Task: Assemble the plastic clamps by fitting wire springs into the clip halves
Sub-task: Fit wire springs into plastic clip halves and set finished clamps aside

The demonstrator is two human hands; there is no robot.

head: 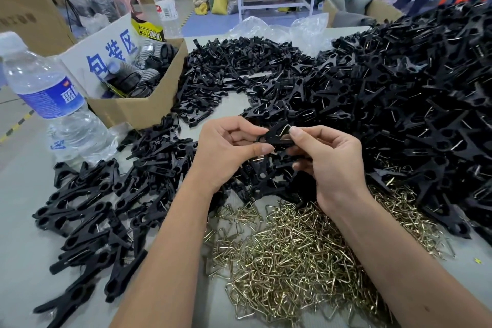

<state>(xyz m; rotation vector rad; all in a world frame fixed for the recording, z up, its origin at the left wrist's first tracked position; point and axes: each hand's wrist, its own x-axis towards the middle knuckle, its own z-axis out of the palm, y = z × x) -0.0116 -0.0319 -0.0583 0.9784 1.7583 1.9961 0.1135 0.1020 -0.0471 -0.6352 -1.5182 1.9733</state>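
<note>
While between left hand [226, 150] and right hand [328, 161], clamp [274, 136]; behind, "包装区" sign [87, 53].

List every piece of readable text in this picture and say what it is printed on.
"包装区": large blue characters on the white sign standing in the cardboard box.
"PROTAPER": yellow and black packaging behind the sign; the last letters are unclear.
"蓝": the one character that shows on the blue label of the near water bottle; the rest is cut off.
Far water bottle: its label and barcode are too small to read.

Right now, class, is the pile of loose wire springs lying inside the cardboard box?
No, the wire springs lie loose on the table, outside the cardboard box.
</note>
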